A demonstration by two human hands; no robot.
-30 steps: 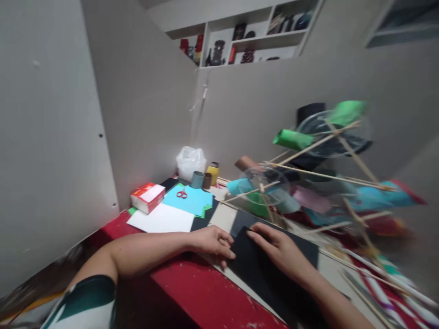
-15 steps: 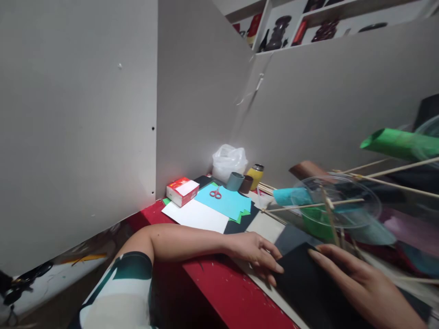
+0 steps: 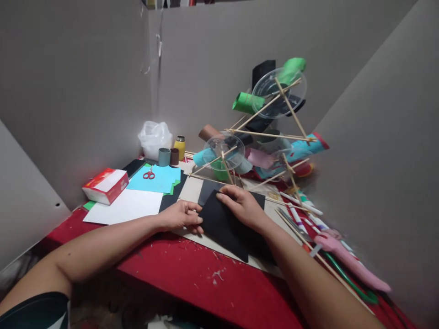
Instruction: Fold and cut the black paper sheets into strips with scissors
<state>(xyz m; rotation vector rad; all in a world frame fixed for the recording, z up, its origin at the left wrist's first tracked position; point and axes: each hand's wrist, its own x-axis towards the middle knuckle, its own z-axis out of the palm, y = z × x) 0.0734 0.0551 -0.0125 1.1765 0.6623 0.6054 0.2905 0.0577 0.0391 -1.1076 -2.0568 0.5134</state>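
Observation:
A sheet of black paper (image 3: 224, 228) lies at a slant in front of me, over a pale board. On its left edge my left hand (image 3: 183, 217) has its curled fingers closed, thumb and fingertips at the rim. The top corner is pinched by my right hand (image 3: 242, 205), thumb in front and the other fingers bent behind. Under the sheet, more dark paper (image 3: 207, 192) shows at the top and right. Just beyond stands a stick frame (image 3: 222, 155) with clear plastic discs and coloured paper tubes, among them a brown tube (image 3: 208, 132).
To the left are a red tissue box (image 3: 109, 185), white paper (image 3: 120, 208), blue paper (image 3: 137, 183) and red-handled scissors (image 3: 149, 175). A plastic bag (image 3: 156, 139) and a yellow jar (image 3: 179, 148) stand behind. Markers and a pink-handled tool (image 3: 350, 260) lie right on the red table (image 3: 206, 283).
My view has swung to the right, so the stick frame and the right side of the table show more fully. Both hands stay at the black paper's edges.

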